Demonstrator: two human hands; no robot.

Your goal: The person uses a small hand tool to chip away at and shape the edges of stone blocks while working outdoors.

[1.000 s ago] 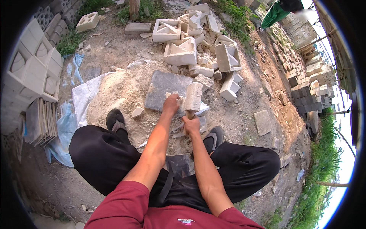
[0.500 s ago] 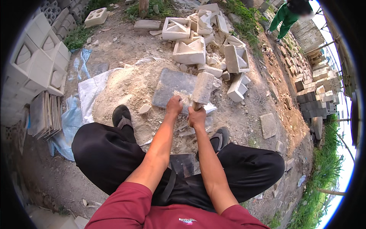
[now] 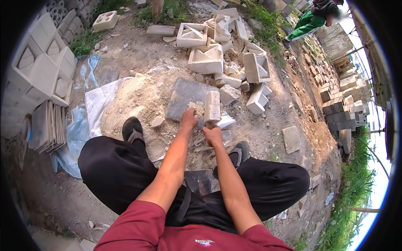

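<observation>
My right hand is wrapped round the short handle of a mallet with a blocky, dust-covered head. The head hangs over the right edge of a dark flat slab. Just left of it, my left hand is closed low over the slab's near edge. Whatever its fingers hold is hidden from me. Pale crumbled pieces lie right by its fingertips. A broken pale block sits beyond the mallet head.
Sandy rubble is heaped on a white sack at left. Broken hollow blocks pile up ahead. Pale blocks and thin boards stand far left. A person in green trousers is at far right.
The mallet head has come left and nearer, closer to my left hand. My left hand has barely moved. The person at far right has shifted and leans over more.
</observation>
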